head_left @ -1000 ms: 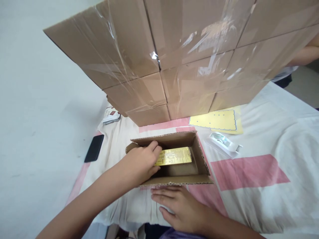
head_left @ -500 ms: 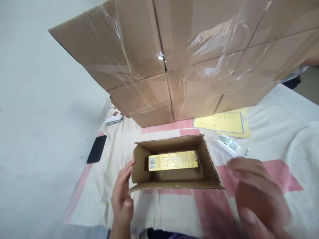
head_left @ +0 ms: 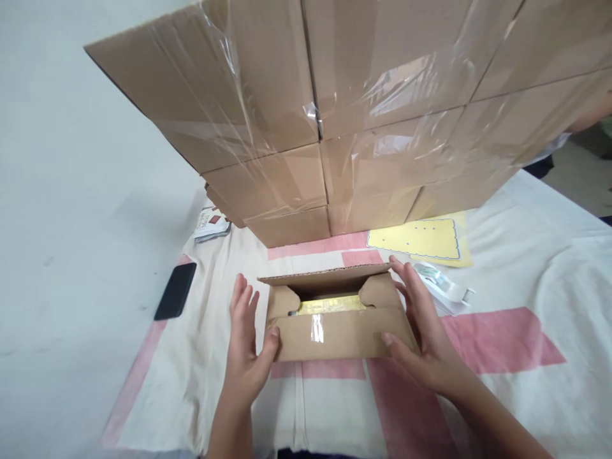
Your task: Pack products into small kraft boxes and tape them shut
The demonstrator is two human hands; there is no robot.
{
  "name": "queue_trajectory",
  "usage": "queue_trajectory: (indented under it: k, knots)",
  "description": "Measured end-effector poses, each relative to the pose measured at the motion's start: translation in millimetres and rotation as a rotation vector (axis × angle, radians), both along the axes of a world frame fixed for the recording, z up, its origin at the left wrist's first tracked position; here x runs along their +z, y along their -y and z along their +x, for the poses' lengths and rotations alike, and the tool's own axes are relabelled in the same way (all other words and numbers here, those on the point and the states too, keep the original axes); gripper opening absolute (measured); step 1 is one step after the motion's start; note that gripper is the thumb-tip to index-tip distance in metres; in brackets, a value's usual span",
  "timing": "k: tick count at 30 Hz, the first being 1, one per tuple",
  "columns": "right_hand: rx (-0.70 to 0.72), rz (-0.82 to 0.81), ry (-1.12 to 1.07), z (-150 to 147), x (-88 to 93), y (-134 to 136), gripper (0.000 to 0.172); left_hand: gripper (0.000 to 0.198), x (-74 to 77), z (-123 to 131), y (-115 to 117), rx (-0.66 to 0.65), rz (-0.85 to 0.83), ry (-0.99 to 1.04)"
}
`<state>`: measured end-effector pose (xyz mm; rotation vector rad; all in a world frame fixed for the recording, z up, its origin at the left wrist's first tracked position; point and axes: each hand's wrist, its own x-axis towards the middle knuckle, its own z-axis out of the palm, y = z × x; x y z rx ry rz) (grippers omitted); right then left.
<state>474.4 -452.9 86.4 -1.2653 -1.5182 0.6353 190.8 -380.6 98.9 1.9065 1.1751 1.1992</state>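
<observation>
A small cardboard box [head_left: 329,335] sits on the cloth in front of me. Its near flap and both small end flaps are folded inward, while the far flap stands up. Through the gap shows part of a yellow carton [head_left: 329,305] inside; the rest of it is covered. My left hand [head_left: 248,347] is at the left end, thumb on the flap's corner and the other fingers spread away from the side. Around the right end goes my right hand [head_left: 421,325], thumb on the near flap and fingertips at the far right corner.
Large taped cardboard boxes [head_left: 282,178] rise behind, wrapped in clear plastic. A white tape dispenser [head_left: 444,287] lies to the right, near a yellow sheet [head_left: 414,241]. At left are a black phone [head_left: 175,291] and a white packet [head_left: 211,223]. Someone's arm [head_left: 593,115] shows far right.
The near flap and end flaps have gone from open to folded in over the yellow carton. My right hand has moved left onto the box's right end; my left thumb now touches the flap.
</observation>
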Motion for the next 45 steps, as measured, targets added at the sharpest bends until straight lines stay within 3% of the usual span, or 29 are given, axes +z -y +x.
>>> queue_trajectory:
  k: [4, 7, 10, 12, 15, 18, 24, 36, 45]
  knots:
    - [-0.011, 0.083, 0.072, 5, -1.2, -4, 0.086, 0.067, 12.7, -10, -12, -0.112, 0.083, -0.256]
    - [-0.078, 0.238, 0.220, 8, -3.5, -7, 0.058, 0.055, 21.5, -9, -12, -0.228, 0.237, -0.463]
    - [-0.079, 0.281, 0.297, 9, -2.7, -8, 0.041, 0.046, 35.0, 6, -5, -0.245, 0.339, -0.646]
    - [-0.075, 0.289, 0.318, 9, -0.7, -8, 0.040, 0.038, 44.2, 21, -1, -0.205, 0.364, -0.712]
    - [-0.068, 0.303, 0.366, 10, 2.5, -7, 0.041, 0.043, 51.2, 38, 0, -0.282, 0.386, -0.750]
    - [-0.053, 0.284, 0.379, 10, 4.5, -5, 0.042, 0.056, 48.9, 42, -5, -0.389, 0.387, -0.761]
    - [-0.079, 0.254, 0.337, 5, 4.9, -7, 0.035, 0.071, 40.0, 36, -7, -0.418, 0.419, -0.822]
    - [-0.110, 0.254, 0.438, 5, 4.0, -8, 0.029, 0.084, 35.3, 40, -5, -0.389, 0.427, -0.901]
    - [-0.121, 0.240, 0.521, 4, 7.9, -6, 0.028, 0.078, 34.2, 49, 5, -0.317, 0.425, -0.919]
